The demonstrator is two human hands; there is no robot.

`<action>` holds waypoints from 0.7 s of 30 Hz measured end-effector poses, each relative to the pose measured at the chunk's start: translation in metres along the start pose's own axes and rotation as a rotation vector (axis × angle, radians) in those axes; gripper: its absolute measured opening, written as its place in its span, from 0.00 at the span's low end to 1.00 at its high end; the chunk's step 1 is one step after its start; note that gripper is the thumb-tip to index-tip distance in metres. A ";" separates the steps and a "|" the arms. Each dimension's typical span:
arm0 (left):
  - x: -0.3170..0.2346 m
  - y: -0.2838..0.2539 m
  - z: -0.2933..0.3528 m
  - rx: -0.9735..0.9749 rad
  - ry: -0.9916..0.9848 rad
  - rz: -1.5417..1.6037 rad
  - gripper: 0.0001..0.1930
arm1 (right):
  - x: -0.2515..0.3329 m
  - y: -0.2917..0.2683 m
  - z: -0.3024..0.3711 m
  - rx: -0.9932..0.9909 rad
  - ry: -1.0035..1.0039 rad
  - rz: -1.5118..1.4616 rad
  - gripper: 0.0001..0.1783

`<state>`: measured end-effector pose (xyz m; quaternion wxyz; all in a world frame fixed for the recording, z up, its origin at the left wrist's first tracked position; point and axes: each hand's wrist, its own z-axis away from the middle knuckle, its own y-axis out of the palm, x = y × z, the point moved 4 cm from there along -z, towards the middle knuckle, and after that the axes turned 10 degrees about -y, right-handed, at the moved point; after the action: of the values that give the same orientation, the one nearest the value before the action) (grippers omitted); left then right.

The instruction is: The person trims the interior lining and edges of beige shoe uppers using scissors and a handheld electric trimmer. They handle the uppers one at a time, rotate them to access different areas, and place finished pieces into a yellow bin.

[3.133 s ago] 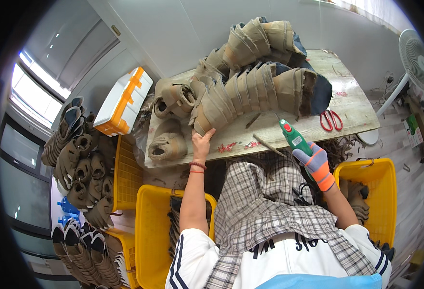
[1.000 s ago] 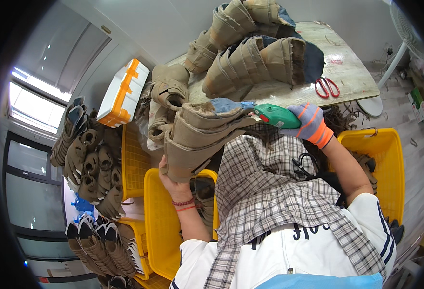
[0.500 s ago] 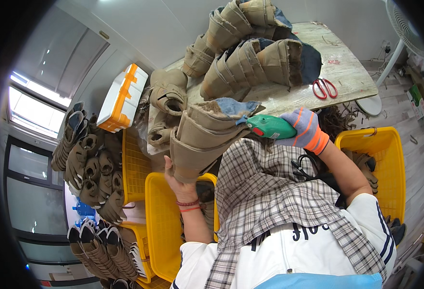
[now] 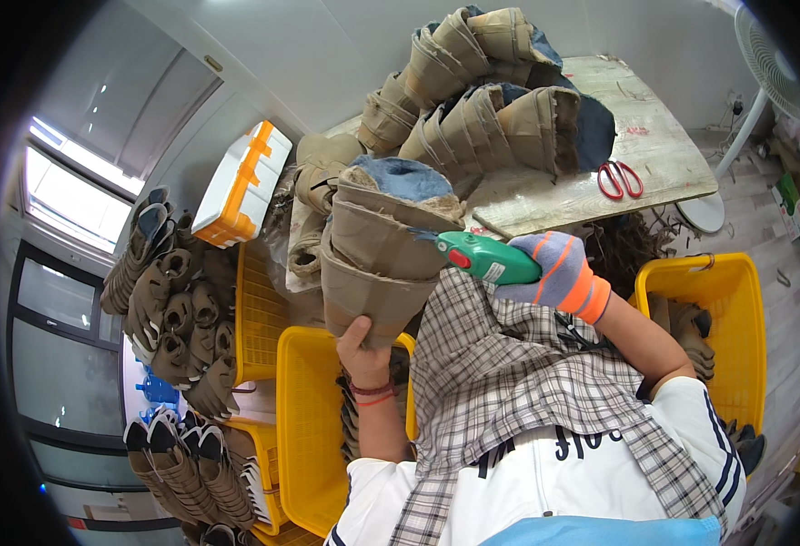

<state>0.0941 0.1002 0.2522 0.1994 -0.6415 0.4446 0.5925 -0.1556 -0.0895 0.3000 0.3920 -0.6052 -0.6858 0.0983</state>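
Note:
My bare left hand (image 4: pixel 365 355) grips the bottom of a stack of nested tan shoe uppers (image 4: pixel 377 259), its thumb on the near side. Blue fuzzy lining shows in the stack's open top. In a grey and orange glove, my right hand (image 4: pixel 554 278) is closed round a green handheld electric cutter (image 4: pixel 495 258). The cutter's tip points left at the side of the stack, near the upper layers; whether it touches is hard to tell. Further nested shoe uppers (image 4: pixel 495 132) lie on the worn table (image 4: pixel 641 109), with red-handled scissors (image 4: pixel 620 180) to their right.
Yellow baskets stand to my left (image 4: pixel 301 455) and right (image 4: pixel 747 318), holding shoe uppers. More piled uppers (image 4: pixel 177 318) and a white-and-orange box (image 4: pixel 241 187) are at the far left. Dark scraps (image 4: pixel 632 241) hang below the table edge. A fan (image 4: pixel 771 55) stands at the back right.
The stack has turned more upright, its lined opening now facing up. My left hand has shifted right round its base. The cutter has moved left and slightly down.

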 end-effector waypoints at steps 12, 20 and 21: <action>-0.012 0.008 0.009 -0.037 0.244 -0.597 0.21 | -0.017 0.014 0.005 -0.127 0.304 -0.232 0.32; -0.013 0.032 0.003 0.093 0.109 -0.450 0.18 | -0.013 0.008 -0.007 -0.150 0.287 -0.214 0.31; -0.011 0.034 0.002 0.121 0.113 -0.498 0.17 | -0.013 0.007 -0.009 -0.164 0.280 -0.214 0.31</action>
<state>0.0668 0.0875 0.2716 0.3519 -0.7502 0.3180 0.4608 -0.1448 -0.1025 0.2963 0.4412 -0.5664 -0.6908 -0.0852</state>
